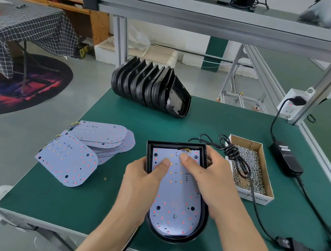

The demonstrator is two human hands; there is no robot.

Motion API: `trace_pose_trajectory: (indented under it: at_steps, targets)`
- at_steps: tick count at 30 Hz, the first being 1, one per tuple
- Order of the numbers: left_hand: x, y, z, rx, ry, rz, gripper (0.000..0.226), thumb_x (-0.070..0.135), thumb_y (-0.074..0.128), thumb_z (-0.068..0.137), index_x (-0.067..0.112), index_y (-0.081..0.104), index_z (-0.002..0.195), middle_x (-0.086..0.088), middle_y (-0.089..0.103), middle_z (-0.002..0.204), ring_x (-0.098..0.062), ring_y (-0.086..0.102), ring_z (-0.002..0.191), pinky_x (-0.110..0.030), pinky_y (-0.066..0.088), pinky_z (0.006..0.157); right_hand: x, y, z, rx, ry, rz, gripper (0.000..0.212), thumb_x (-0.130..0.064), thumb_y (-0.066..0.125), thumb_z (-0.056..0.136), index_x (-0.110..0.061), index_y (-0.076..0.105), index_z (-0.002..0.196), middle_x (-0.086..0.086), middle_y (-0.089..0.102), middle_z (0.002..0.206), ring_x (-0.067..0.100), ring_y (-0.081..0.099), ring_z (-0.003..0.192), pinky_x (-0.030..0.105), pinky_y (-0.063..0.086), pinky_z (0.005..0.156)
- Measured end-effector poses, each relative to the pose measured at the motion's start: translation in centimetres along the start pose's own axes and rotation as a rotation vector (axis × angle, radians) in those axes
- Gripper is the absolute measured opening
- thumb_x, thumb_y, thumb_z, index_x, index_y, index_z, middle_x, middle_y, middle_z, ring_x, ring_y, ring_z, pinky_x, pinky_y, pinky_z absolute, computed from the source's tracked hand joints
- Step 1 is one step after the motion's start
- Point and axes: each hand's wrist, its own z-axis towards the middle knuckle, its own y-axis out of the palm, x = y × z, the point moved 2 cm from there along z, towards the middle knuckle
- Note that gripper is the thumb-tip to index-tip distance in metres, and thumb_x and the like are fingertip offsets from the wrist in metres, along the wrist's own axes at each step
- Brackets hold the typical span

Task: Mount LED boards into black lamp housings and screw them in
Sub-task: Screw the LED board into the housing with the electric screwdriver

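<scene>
On the green matte tabletop (103, 198), a black D-shaped plastic lamp housing (202, 224) holds a pale flat LED board (178, 196) dotted red and orange. Left hand (142, 178) grips the housing's left wall, thumb on the board. Right hand (210, 177) grips the right wall; fingers (188, 165) curled, thumb pressing the board.

bright even daylight | soft shadows | wide-angle edge bending | slight blur
</scene>
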Motion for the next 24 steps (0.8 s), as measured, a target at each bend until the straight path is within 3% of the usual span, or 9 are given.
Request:
trace_pose_trajectory:
  at_steps: [4, 6, 8, 11, 14, 16, 18, 20, 24]
  targets:
    - [-0.6, -0.2, 0.2, -0.237, -0.089, -0.066, 0.017, 0.017, 0.068, 0.1, 0.011, 0.073, 0.115, -0.007, 0.08, 0.11, -0.027, 0.077, 0.101, -0.037, 0.064, 0.082, 0.7, -0.4, 0.0, 0.055, 0.029, 0.019, 0.012, -0.015, 0.077, 0.094, -0.021, 0.075, 0.104, -0.006, 0.08, 0.099, 0.012, 0.077, 0.09, 0.019, 0.057, 0.067]
    - [-1.3, -0.4, 0.0, -0.28, -0.082, -0.008, 0.018, 0.008, 0.066, 0.101, 0.011, 0.072, 0.117, -0.005, 0.08, 0.109, -0.025, 0.078, 0.1, -0.031, 0.063, 0.078, 0.8, -0.4, -0.2, 0.068, 0.032, -0.011, 0.011, -0.018, 0.077, 0.095, -0.023, 0.075, 0.104, -0.009, 0.08, 0.098, 0.009, 0.076, 0.089, 0.021, 0.056, 0.069]
    - [-1.9, -0.6, -0.1, -0.245, -0.052, 0.028, 0.019, 0.004, 0.065, 0.1, 0.012, 0.073, 0.116, -0.003, 0.08, 0.108, -0.024, 0.078, 0.1, -0.034, 0.062, 0.081, 0.8, -0.7, -0.5, 0.047, 0.015, -0.145, 0.009, -0.027, 0.074, 0.097, -0.026, 0.073, 0.106, -0.011, 0.079, 0.096, 0.004, 0.073, 0.087, 0.025, 0.054, 0.076]
    - [-2.2, -1.1, 0.2, -0.151, -0.027, -0.004, 0.018, 0.001, 0.064, 0.099, 0.01, 0.073, 0.113, -0.002, 0.081, 0.106, -0.023, 0.078, 0.099, -0.029, 0.063, 0.078, 0.5, -3.4, -1.4, 0.099, 0.01, -0.533, 0.016, -0.056, 0.058, 0.099, -0.043, 0.066, 0.104, -0.017, 0.072, 0.092, -0.006, 0.064, 0.086, 0.018, 0.044, 0.077]
    - [-2.0, -2.0, 0.7, -0.064, -0.023, -0.047, 0.019, -0.001, 0.065, 0.099, 0.012, 0.074, 0.107, 0.001, 0.081, 0.101, -0.018, 0.079, 0.093, -0.022, 0.061, 0.069, 0.9, -7.3, -2.9, 0.252, 0.061, -1.008, 0.045, -0.06, 0.04, 0.1, -0.027, 0.067, 0.086, -0.01, 0.069, 0.084, 0.015, 0.063, 0.081, 0.03, 0.042, 0.065]
    - [-2.0, -2.2, 1.0, -0.047, -0.027, -0.039, 0.019, -0.001, 0.065, 0.099, 0.013, 0.075, 0.107, 0.002, 0.081, 0.101, -0.018, 0.079, 0.094, -0.025, 0.061, 0.071, 2.0, -7.9, -3.4, 0.215, 0.169, -1.251, 0.042, -0.062, 0.044, 0.099, -0.027, 0.067, 0.096, -0.003, 0.071, 0.096, 0.028, 0.063, 0.089, 0.036, 0.047, 0.069]
    - [-2.1, -2.1, 1.0, -0.046, -0.037, -0.033, 0.018, 0.001, 0.065, 0.099, 0.014, 0.075, 0.108, 0.002, 0.081, 0.102, -0.018, 0.078, 0.095, -0.028, 0.06, 0.075, 3.1, -7.0, -3.4, 0.118, 0.227, -1.274, 0.046, -0.068, 0.051, 0.096, -0.027, 0.065, 0.111, 0.0, 0.071, 0.108, 0.03, 0.066, 0.1, 0.037, 0.053, 0.076]
    - [-2.1, -1.9, 1.0, -0.041, -0.035, -0.026, 0.018, 0.003, 0.066, 0.099, 0.015, 0.075, 0.108, 0.003, 0.081, 0.102, -0.017, 0.078, 0.094, -0.026, 0.06, 0.073, 3.7, -5.5, -3.0, 0.117, 0.188, -1.288, 0.055, -0.072, 0.052, 0.094, -0.024, 0.058, 0.121, 0.002, 0.068, 0.117, 0.031, 0.066, 0.108, 0.037, 0.048, 0.074]
    - [-2.1, -2.2, 1.0, -0.024, -0.037, -0.019, 0.017, 0.004, 0.067, 0.099, 0.015, 0.075, 0.109, 0.003, 0.081, 0.102, -0.018, 0.078, 0.095, -0.033, 0.058, 0.079, 4.0, -2.5, -1.7, 0.152, 0.118, -1.465, 0.057, -0.073, 0.046, 0.095, -0.023, 0.048, 0.123, 0.005, 0.061, 0.117, 0.03, 0.065, 0.108, 0.037, 0.04, 0.068]
